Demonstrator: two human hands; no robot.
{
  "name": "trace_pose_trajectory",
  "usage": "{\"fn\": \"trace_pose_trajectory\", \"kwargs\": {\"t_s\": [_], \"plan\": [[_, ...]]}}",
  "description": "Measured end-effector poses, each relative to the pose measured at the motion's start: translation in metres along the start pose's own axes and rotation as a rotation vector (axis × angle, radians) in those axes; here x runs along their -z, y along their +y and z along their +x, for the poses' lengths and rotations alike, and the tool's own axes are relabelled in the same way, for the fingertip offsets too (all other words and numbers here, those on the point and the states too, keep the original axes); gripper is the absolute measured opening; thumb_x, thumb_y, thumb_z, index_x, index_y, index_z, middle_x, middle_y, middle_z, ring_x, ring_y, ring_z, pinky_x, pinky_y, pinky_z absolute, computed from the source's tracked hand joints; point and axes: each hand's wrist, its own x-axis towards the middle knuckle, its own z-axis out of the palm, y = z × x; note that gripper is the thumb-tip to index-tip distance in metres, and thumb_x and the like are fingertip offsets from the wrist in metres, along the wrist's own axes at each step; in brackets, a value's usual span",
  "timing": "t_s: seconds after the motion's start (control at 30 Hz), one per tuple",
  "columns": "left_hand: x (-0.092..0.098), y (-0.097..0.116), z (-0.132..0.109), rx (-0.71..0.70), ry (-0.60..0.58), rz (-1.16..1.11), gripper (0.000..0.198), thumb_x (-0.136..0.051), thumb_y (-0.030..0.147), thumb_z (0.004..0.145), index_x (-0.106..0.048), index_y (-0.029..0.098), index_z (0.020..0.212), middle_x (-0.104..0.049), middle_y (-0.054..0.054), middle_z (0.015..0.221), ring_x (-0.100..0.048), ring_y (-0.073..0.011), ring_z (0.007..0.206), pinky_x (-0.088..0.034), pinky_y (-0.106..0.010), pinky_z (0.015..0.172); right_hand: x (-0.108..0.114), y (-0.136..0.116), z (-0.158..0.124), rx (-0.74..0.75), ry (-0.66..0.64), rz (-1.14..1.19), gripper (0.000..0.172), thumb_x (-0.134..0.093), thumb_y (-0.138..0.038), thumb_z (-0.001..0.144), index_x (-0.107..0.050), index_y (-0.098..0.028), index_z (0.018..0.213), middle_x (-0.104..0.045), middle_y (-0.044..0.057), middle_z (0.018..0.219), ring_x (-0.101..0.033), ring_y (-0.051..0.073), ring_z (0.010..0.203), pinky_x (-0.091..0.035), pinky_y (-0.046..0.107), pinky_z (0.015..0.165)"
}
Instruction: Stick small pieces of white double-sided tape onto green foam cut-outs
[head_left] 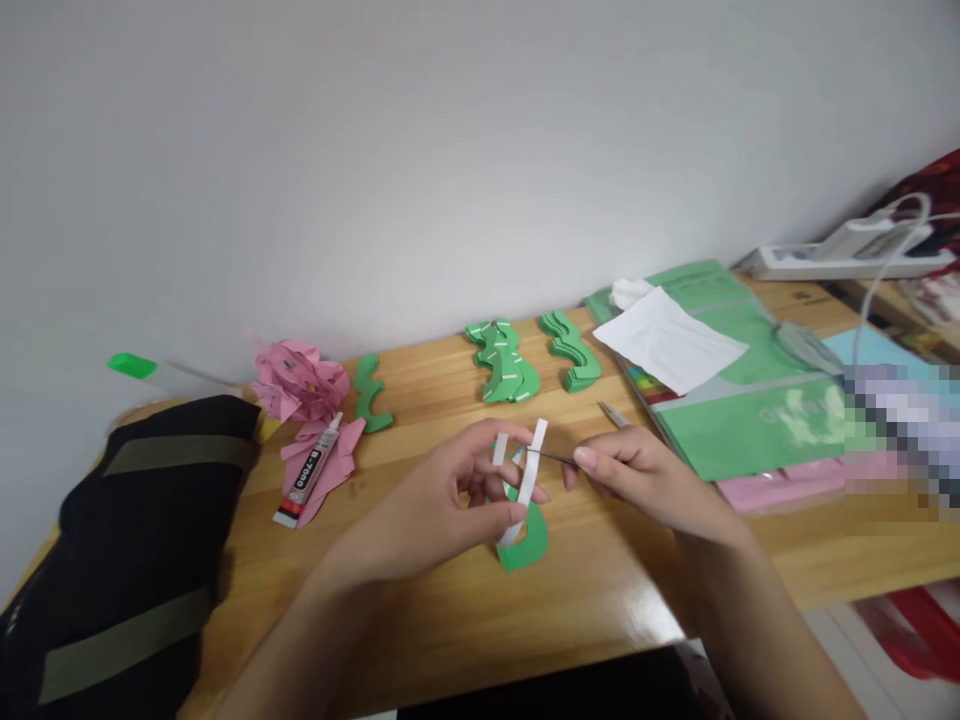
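My left hand (469, 490) is closed, thumb and fingers pinching a narrow white strip (530, 470). Another white piece shows by its fingertips; whether it belongs to the same strip I cannot tell. In my right hand (626, 470) is a thin dark pointed tool (551, 457), its exact kind unclear, with its tip at the strip. Under my left hand lies a green curved paper cutout (529, 545), partly hidden. Behind stand two stacks of green cutouts, one with white strips (506, 365) on it and one plain (572, 352).
Pink folded paper pieces (300, 380), a B-7000 glue tube (309, 475) and a green cutout (370, 395) lie left. A black bag (142, 540) covers the left edge. Right are a green folder (720, 420), white paper (671, 340), a silver pointed object (611, 413) and a power strip (825, 262).
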Motion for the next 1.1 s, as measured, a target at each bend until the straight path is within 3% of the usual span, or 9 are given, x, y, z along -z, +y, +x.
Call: {"fn": "trace_pose_trajectory", "kwargs": {"t_s": [0.33, 0.47, 0.6, 0.67, 0.77, 0.83, 0.97, 1.1], "plan": [[0.001, -0.001, 0.001, 0.010, -0.020, 0.017, 0.049, -0.064, 0.013, 0.079, -0.050, 0.025, 0.124, -0.071, -0.002, 0.092, -0.061, -0.0119, 0.076, -0.046, -0.024, 0.067, -0.001, -0.003, 0.002, -0.019, 0.038, -0.019, 0.054, -0.050, -0.059, 0.089, -0.065, -0.014, 0.065, -0.033, -0.006, 0.048, -0.028, 0.007, 0.044, -0.021, 0.024, 0.043], [0.003, 0.001, 0.000, 0.005, -0.030, -0.005, 0.068, -0.067, 0.014, 0.078, -0.038, 0.030, 0.137, -0.068, 0.002, 0.084, -0.059, -0.0109, 0.073, -0.044, -0.024, 0.067, 0.002, -0.002, 0.001, -0.069, 0.081, -0.013, 0.055, -0.049, -0.062, 0.088, -0.065, -0.014, 0.066, -0.032, -0.007, 0.047, -0.027, 0.007, 0.044, -0.019, 0.024, 0.042], [0.003, 0.000, 0.000, -0.026, 0.043, -0.076, 0.077, -0.068, 0.018, 0.079, -0.026, 0.030, 0.143, -0.069, 0.001, 0.087, -0.060, -0.0117, 0.069, -0.047, -0.027, 0.069, 0.003, 0.002, -0.002, -0.089, 0.104, 0.015, 0.056, -0.047, -0.063, 0.089, -0.064, -0.014, 0.069, -0.031, -0.007, 0.049, -0.026, 0.008, 0.045, -0.018, 0.024, 0.043], [0.002, -0.001, 0.000, -0.032, 0.072, -0.097, 0.082, -0.069, 0.020, 0.078, -0.023, 0.031, 0.145, -0.070, 0.000, 0.089, -0.061, -0.0125, 0.070, -0.048, -0.028, 0.069, 0.001, 0.003, -0.003, -0.086, 0.159, 0.045, 0.058, -0.042, -0.064, 0.091, -0.067, -0.013, 0.079, -0.032, -0.006, 0.051, -0.028, 0.009, 0.046, -0.020, 0.024, 0.044], [-0.001, -0.003, 0.002, -0.034, 0.075, -0.086, 0.085, -0.070, 0.021, 0.078, -0.021, 0.033, 0.147, -0.070, -0.001, 0.091, -0.062, -0.0134, 0.070, -0.048, -0.028, 0.068, -0.008, 0.002, -0.002, -0.067, 0.219, 0.132, 0.068, -0.033, -0.070, 0.091, -0.065, -0.012, 0.110, -0.033, -0.007, 0.054, -0.027, 0.010, 0.046, -0.021, 0.024, 0.045], [-0.003, -0.004, 0.003, -0.046, 0.065, -0.077, 0.083, -0.068, 0.020, 0.079, -0.021, 0.033, 0.147, -0.069, 0.001, 0.088, -0.062, -0.0130, 0.069, -0.047, -0.026, 0.067, -0.014, 0.000, 0.000, -0.021, 0.191, 0.206, 0.073, -0.035, -0.073, 0.088, -0.062, -0.012, 0.118, -0.033, -0.008, 0.053, -0.024, 0.010, 0.045, -0.019, 0.024, 0.044], [-0.006, -0.006, 0.006, -0.067, 0.065, -0.062, 0.076, -0.065, 0.017, 0.080, -0.027, 0.031, 0.145, -0.065, 0.003, 0.080, -0.060, -0.0121, 0.069, -0.046, -0.025, 0.065, -0.020, 0.001, 0.001, 0.046, 0.084, 0.404, 0.066, -0.046, -0.072, 0.084, -0.065, -0.012, 0.105, -0.030, -0.009, 0.050, -0.018, 0.008, 0.042, -0.015, 0.024, 0.041], [-0.007, -0.009, 0.007, -0.062, 0.120, -0.027, 0.079, -0.071, 0.020, 0.077, -0.029, 0.035, 0.142, -0.061, 0.001, 0.094, -0.061, -0.0102, 0.065, -0.049, -0.025, 0.063, -0.020, 0.008, -0.001, 0.093, -0.013, 0.612, 0.060, -0.047, -0.069, 0.086, -0.064, -0.014, 0.101, -0.026, -0.010, 0.049, -0.014, 0.007, 0.039, -0.012, 0.023, 0.038]]}}
